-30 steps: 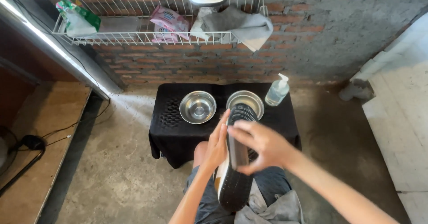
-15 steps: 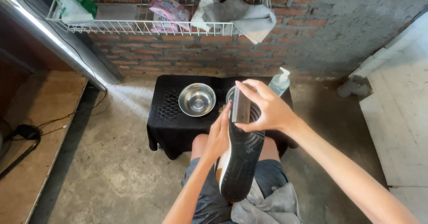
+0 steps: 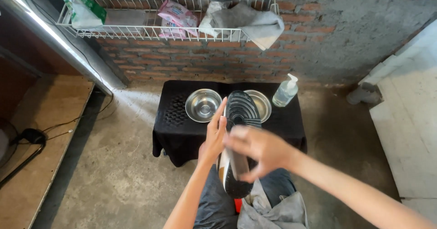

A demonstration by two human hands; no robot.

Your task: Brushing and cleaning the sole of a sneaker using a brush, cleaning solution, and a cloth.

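Counts of what lies in view

Two steel bowls (image 3: 203,105) (image 3: 261,104) sit at frame centre, with one clear pump bottle (image 3: 285,92) to their right and one black-soled shoe (image 3: 240,138) below them. Along the top edge: one wire rack (image 3: 136,30), one green packet (image 3: 84,11), one pink packet (image 3: 176,15), one grey cloth (image 3: 255,23).

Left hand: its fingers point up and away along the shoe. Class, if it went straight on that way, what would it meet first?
Probably the left steel bowl on the black table: the left hand, flat against the shoe, points towards its rim. Depth is unclear, so it might pass above the bowl.
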